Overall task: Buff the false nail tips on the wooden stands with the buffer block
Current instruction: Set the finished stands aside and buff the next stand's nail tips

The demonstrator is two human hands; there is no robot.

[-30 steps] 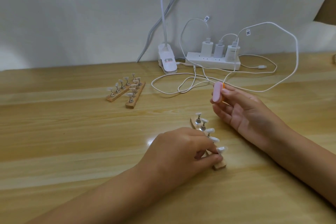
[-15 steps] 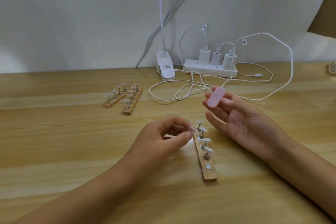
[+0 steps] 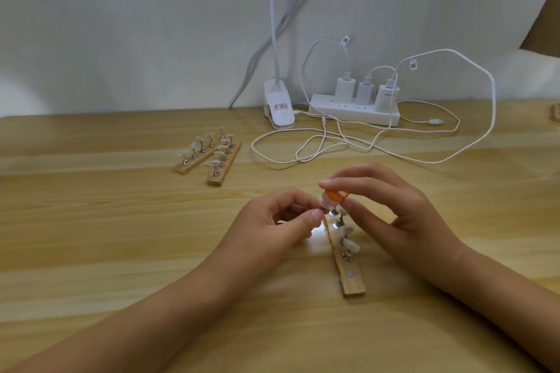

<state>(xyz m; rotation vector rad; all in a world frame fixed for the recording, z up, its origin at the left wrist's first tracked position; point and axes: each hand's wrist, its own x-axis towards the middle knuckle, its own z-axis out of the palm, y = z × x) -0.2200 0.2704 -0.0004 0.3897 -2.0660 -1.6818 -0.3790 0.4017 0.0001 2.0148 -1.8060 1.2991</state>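
— Where was the tip?
— Pinched in your left hand, over the far end of the stand, which ran away from you on the desk. Your right hand gripped the buffer, set on top of it.

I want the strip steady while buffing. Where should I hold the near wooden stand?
Likely grip the near wooden stand by its bare near end, pinching both long edges from above, from your side. That end carries only a flat disc, no peg; the nail tips, left hand and right hand crowd the far end.
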